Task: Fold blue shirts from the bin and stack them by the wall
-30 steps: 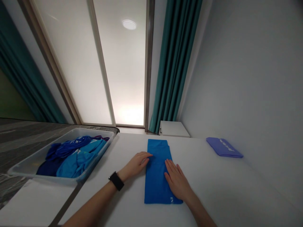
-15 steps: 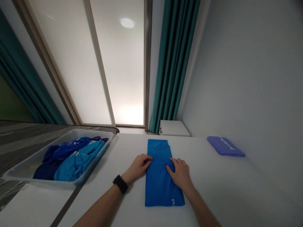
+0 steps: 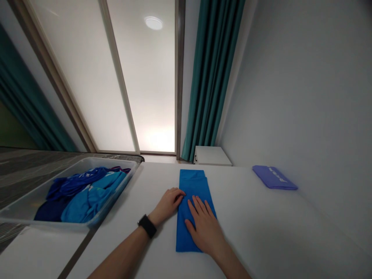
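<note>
A blue shirt (image 3: 193,186) lies folded into a long strip on the white table, its length running away from me. My left hand (image 3: 170,201), with a black watch on the wrist, is at the strip's left edge, thumb and forefinger pinched on the cloth. Flat on the near half of the shirt rests my right hand (image 3: 205,224), fingers stretched out and slightly spread. It covers part of the shirt's near right side, so the white lettering there is hidden.
To the left stands a clear plastic bin (image 3: 95,223) holding crumpled blue garments (image 3: 90,201). A folded purple garment (image 3: 274,178) with white letters lies at the right by the wall. Beyond the white table (image 3: 145,240) is a small white cabinet (image 3: 212,155).
My right hand has moved left and nearer from the shirt's right edge and now lies flat on it. The near right corner's lettering has gone from sight. My left hand has stayed in place.
</note>
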`<control>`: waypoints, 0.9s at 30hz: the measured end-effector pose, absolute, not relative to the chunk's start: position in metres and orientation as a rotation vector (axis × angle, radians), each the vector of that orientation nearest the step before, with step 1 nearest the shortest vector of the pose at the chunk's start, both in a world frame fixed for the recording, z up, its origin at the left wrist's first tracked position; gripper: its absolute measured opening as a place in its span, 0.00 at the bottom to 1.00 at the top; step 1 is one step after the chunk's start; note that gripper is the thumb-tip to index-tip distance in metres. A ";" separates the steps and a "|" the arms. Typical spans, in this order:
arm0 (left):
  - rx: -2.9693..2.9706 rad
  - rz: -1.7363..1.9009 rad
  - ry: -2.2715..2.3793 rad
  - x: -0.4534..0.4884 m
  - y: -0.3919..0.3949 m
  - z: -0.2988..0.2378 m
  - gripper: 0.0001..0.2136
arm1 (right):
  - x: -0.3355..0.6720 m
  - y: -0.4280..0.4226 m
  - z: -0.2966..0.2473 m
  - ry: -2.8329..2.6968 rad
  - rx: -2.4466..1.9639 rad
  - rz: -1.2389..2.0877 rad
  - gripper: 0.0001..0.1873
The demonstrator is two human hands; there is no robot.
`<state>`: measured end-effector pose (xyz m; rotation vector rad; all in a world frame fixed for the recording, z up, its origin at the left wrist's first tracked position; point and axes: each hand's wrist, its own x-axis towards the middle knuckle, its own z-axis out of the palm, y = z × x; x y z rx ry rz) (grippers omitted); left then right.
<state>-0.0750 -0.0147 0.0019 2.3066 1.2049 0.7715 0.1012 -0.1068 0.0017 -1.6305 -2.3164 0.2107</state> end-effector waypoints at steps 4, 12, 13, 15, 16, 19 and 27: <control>2.353 0.756 1.200 -0.075 -0.017 0.004 0.12 | 0.109 -0.099 -0.001 -2.279 -1.625 0.235 0.31; 2.364 0.728 1.189 -0.076 -0.017 0.005 0.12 | 0.172 -0.056 -0.005 -1.959 -1.823 0.138 0.18; 2.357 0.723 1.190 -0.076 -0.017 0.005 0.12 | 0.176 -0.053 -0.007 -1.972 -1.825 0.154 0.17; 2.352 0.704 1.186 -0.076 -0.018 0.007 0.13 | 0.179 -0.051 -0.011 -2.001 -1.803 0.195 0.15; 2.352 0.694 1.182 -0.076 -0.017 0.008 0.13 | 0.179 -0.050 -0.014 -2.008 -1.787 0.208 0.14; 2.356 0.670 1.168 -0.076 -0.017 0.008 0.12 | 0.174 -0.051 -0.022 -1.984 -1.763 0.216 0.12; 2.349 0.690 1.149 -0.078 -0.013 0.002 0.11 | 0.172 -0.050 -0.032 -1.873 -1.654 0.275 0.06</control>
